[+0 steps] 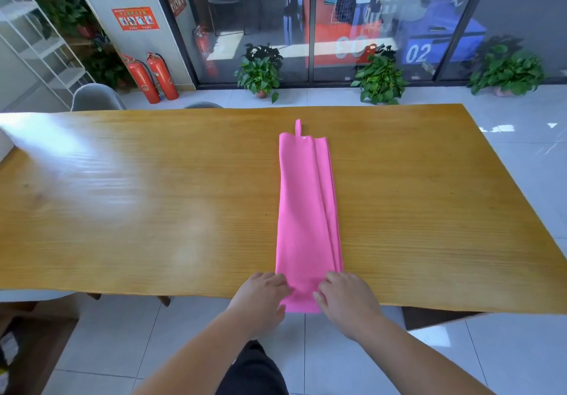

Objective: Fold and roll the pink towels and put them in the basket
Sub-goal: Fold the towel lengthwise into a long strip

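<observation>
**While the strip lies flat, both hands settle on its near end**

Since the pink towel (pixel 306 210) is already folded lengthwise into a long narrow band, what I'm watching looks like the start of the roll. It runs straight away from the person across the wooden surface (pixel 153 195), a little right of the middle. Its hanging loop (pixel 298 127) points to the far side, and its near end hangs just over the front edge.

The left hand (pixel 260 296) lies on the near left corner and the right hand (pixel 346 299) on the near right corner, fingers bent over the top of the cloth. From where I stand I cannot tell whether either grip is actually pinching the end between thumb and fingers or only resting on it.

The cloth looks thin, light and limp. The layers along the right side are already stepped and slightly fanned, so they would probably slide apart under an uneven push. I'd take it at both near corners at once and turn the end over tightly, keeping the edges square. No basket is in sight.
</observation>
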